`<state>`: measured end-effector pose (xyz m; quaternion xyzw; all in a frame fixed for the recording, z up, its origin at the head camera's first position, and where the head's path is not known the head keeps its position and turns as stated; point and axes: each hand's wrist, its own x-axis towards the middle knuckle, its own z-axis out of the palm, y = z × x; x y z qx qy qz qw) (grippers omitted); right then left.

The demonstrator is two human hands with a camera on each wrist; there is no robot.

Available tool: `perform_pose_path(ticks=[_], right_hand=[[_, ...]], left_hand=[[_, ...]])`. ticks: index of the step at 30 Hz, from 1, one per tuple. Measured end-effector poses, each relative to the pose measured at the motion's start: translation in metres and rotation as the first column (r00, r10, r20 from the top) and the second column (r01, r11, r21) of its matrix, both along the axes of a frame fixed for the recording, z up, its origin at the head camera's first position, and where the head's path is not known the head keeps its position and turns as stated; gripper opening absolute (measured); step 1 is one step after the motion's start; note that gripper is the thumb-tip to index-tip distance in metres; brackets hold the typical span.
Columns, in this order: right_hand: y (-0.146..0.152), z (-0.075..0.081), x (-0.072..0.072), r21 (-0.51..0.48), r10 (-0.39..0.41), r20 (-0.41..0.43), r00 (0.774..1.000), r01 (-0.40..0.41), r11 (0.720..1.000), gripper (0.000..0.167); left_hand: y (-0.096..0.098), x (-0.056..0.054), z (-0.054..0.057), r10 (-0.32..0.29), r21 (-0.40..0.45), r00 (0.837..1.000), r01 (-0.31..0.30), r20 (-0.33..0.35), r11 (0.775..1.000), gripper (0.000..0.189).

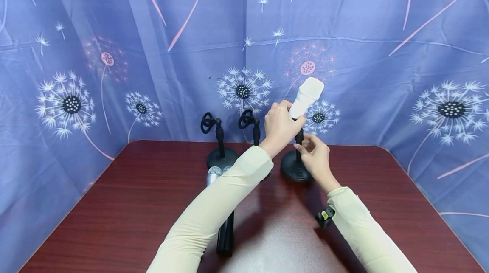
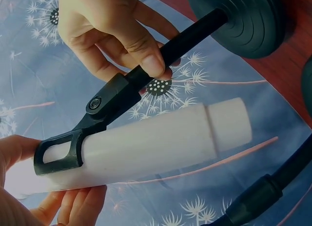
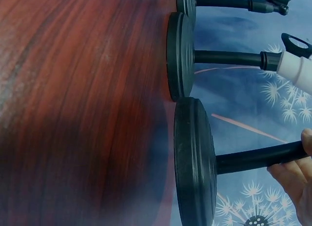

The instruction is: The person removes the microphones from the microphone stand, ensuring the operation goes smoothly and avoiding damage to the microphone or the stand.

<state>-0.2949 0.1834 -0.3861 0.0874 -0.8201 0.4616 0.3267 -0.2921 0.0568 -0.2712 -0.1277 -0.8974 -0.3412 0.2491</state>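
Observation:
My left hand [image 1: 280, 124] grips a white microphone [image 1: 307, 97], which is tilted with its head up and to the right. In the left wrist view, the microphone [image 2: 161, 150] lies in the black clip [image 2: 61, 153] of a stand, and the left fingers [image 2: 80, 204] curl round it beside the clip. My right hand [image 1: 317, 158] pinches that stand's black pole [image 2: 195, 38] between thumb and fingers, below the clip joint. The stand's round base [image 1: 296, 169] rests on the table. In the right wrist view, only part of the right hand [image 3: 295, 182] shows at the edge.
Two more black stands [image 1: 220, 137] [image 1: 256, 133] with bare ring clips stand to the left. Microphones with silver heads [image 1: 214, 172] and a black body [image 1: 225, 235] lie on the reddish-brown table [image 1: 145, 192], partly hidden by the left sleeve. A blue dandelion-print curtain [image 1: 183, 73] hangs behind.

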Motion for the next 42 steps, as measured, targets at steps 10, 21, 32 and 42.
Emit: perform_pose_path(ticks=[10,21,32,42], right_hand=[[0.001,0.001,0.002,-0.004,0.015,-0.008,1.000,-0.015,1.000,0.025],[0.003,0.002,0.002,-0.013,0.026,0.011,1.000,-0.026,1.000,0.026],[0.001,0.004,0.003,0.006,0.028,0.018,0.999,-0.029,1.000,0.023],[0.003,0.005,0.003,0.013,0.053,0.048,0.997,-0.054,0.998,0.023]], left_hand=[[0.000,0.000,0.000,-0.013,0.017,1.000,0.013,-0.007,1.000,0.032],[-0.003,-0.001,0.001,-0.045,0.028,0.999,0.045,0.004,0.999,0.032],[-0.012,-0.002,0.008,-0.184,0.173,0.981,0.171,0.060,0.970,0.034],[-0.027,-0.008,0.012,-0.356,0.221,0.926,0.324,0.128,0.920,0.030]])
